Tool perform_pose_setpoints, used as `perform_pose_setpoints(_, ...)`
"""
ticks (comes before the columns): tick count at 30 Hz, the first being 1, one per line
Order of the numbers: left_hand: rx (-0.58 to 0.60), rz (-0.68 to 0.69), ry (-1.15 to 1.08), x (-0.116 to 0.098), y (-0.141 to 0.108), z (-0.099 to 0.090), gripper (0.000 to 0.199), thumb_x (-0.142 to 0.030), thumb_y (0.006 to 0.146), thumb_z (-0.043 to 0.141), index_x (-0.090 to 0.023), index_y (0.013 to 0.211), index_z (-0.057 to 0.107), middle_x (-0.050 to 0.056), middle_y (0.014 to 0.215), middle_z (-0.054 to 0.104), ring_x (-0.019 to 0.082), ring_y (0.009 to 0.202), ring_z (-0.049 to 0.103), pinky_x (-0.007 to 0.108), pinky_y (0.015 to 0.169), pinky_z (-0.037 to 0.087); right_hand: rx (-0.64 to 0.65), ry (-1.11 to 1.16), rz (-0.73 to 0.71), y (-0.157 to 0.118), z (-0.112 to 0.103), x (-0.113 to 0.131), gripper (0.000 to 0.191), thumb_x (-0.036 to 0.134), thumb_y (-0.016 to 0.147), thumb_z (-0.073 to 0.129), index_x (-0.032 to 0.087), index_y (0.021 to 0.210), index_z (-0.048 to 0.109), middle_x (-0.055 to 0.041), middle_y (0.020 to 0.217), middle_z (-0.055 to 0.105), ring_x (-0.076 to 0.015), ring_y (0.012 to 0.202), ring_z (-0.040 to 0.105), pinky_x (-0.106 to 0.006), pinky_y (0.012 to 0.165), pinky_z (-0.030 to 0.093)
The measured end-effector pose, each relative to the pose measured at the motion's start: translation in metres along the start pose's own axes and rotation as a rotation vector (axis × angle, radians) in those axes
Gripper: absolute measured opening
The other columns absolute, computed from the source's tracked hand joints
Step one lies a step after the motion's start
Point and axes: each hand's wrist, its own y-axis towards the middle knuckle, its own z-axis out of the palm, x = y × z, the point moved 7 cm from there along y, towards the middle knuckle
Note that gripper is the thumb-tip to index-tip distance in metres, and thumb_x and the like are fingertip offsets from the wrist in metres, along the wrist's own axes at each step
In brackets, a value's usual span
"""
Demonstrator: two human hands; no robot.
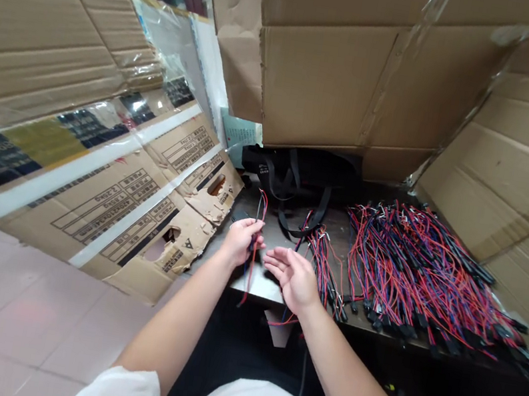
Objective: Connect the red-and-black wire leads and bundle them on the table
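The bundled wires [414, 270] beside you have smooth, glossy plastic insulation in red, blue and black, and they end in matt black plastic connectors [405, 329]. The wire [260, 211] against your left fingers [249, 231] has the same shiny plastic coating. Around you, the cartons [325, 80] are rough, matt corrugated cardboard, the clear film [169, 40] is glossy plastic, the bag [300, 167] is dull black woven cloth, and the floor tiles [22, 313] look smooth and faintly polished.
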Motion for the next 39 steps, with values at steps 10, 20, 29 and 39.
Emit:
perform_pose_setpoints(10, -0.139, 0.255, 0.621, -0.032, 0.041, -0.019, 0.032, -0.005, 0.056, 0.076, -0.016, 0.085, 0.066, 0.005, 0.077, 0.062, 0.025, 0.09, 0.063, 0.036, 0.086, 0.046, 0.185, -0.34, -0.373, -0.046, 0.021, 0.049, 0.036, 0.05, 0.092, 0.052, 0.02, 0.102, 0.069, -0.0103, 0.109, 0.068, -0.0242, 0.101, 0.066, -0.045, 0.097, 0.05)
perform_pose_setpoints(20, 0.093, 0.447, 0.941, -0.031, -0.004, 0.021, 0.004, -0.018, 0.068, 0.071, -0.02, 0.071, 0.071, 0.011, 0.098, 0.065, 0.029, 0.105, 0.058, 0.037, 0.1, 0.039, 0.056, -1.143, -0.66, -0.059, 0.004, 0.105, 0.027, 0.034, 0.094, 0.049, 0.018, 0.103, 0.068, -0.0126, 0.108, 0.066, -0.0252, 0.102, 0.063, -0.04, 0.092, 0.05)
perform_pose_setpoints(29, 0.169, 0.333, 0.974, 0.0, -0.017, 0.078, 0.037, -0.017, 0.059, 0.074, -0.022, 0.04, 0.043, 0.004, 0.049, 0.046, 0.032, 0.08, 0.062, 0.038, 0.08, 0.043, 0.074, -1.338, -0.637, -0.039, -0.003, 0.085, 0.035, 0.031, 0.094, 0.041, 0.017, 0.109, 0.07, -0.0153, 0.117, 0.066, -0.0266, 0.11, 0.062, -0.043, 0.098, 0.048)
perform_pose_setpoints(39, 0.313, -0.036, 0.657, -0.009, -0.018, 0.064, 0.025, -0.015, 0.059, 0.063, -0.02, 0.042, 0.046, -0.002, 0.037, 0.037, 0.015, 0.041, 0.043, 0.026, 0.046, 0.032, 0.037, -1.527, -0.383, -0.016, -0.026, 0.064, 0.051, 0.036, 0.096, 0.034, 0.008, 0.132, 0.057, -0.0223, 0.139, 0.051, -0.0304, 0.135, 0.043, -0.05, 0.112, 0.035)
